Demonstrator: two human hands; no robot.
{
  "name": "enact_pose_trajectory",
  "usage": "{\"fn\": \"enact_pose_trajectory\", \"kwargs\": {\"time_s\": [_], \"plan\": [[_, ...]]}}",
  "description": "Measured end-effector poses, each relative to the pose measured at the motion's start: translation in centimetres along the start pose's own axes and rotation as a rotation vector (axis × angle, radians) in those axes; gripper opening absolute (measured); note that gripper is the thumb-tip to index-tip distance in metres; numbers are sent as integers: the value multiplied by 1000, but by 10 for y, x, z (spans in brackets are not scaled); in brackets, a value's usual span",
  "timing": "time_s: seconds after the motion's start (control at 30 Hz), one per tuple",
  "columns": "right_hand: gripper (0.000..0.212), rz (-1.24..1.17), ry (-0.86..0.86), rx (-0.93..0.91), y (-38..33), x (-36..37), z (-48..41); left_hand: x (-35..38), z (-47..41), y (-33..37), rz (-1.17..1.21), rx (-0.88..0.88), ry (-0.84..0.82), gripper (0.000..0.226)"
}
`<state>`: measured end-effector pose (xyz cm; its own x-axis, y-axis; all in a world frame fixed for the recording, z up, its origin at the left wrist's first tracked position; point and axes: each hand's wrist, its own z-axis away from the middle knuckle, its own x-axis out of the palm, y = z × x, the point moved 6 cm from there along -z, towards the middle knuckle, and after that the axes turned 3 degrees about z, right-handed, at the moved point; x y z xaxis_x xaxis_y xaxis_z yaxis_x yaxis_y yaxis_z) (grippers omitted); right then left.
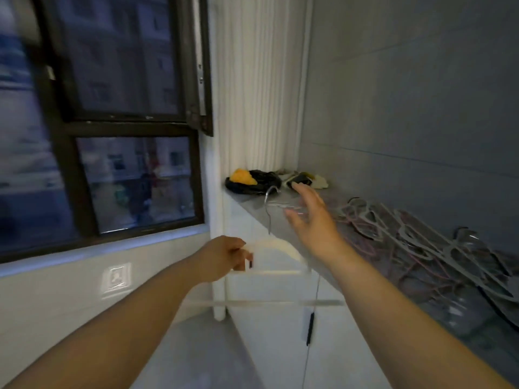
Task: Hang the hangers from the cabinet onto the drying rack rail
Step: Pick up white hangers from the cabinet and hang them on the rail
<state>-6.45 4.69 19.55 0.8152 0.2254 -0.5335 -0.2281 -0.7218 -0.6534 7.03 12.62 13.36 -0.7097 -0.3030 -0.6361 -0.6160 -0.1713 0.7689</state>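
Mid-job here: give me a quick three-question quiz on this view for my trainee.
1. True or false: the left hand grips a white hanger.
2. The right hand is: A) gripping a hanger, B) open, fingers spread, over the cabinet top, C) curled into a fist.
3. The pile of hangers lies along the cabinet top; what colour is the bag at its far end?
Key: 1 true; 2 B; 3 black.

No legible text, label, brand or number anywhere. Faint mark on the white square plastic wall plate under the dark-framed window, too blurred to read. Motion blur across the whole view.
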Motion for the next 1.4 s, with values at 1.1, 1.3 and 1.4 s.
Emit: {"fn": "enact_pose_trajectory", "kwargs": {"time_s": [1.1,1.3,1.4], "plan": [[26,-156,-964,-739,-469,279,315,-199,679,-134,-294,-983,760,27],[25,-181,-823,-851,-549,260,339,-244,758,-133,-359,-1025,903,37],[26,-162,-720,-926,-585,241,327,-271,774,-125,-386,-1011,971,39]]}}
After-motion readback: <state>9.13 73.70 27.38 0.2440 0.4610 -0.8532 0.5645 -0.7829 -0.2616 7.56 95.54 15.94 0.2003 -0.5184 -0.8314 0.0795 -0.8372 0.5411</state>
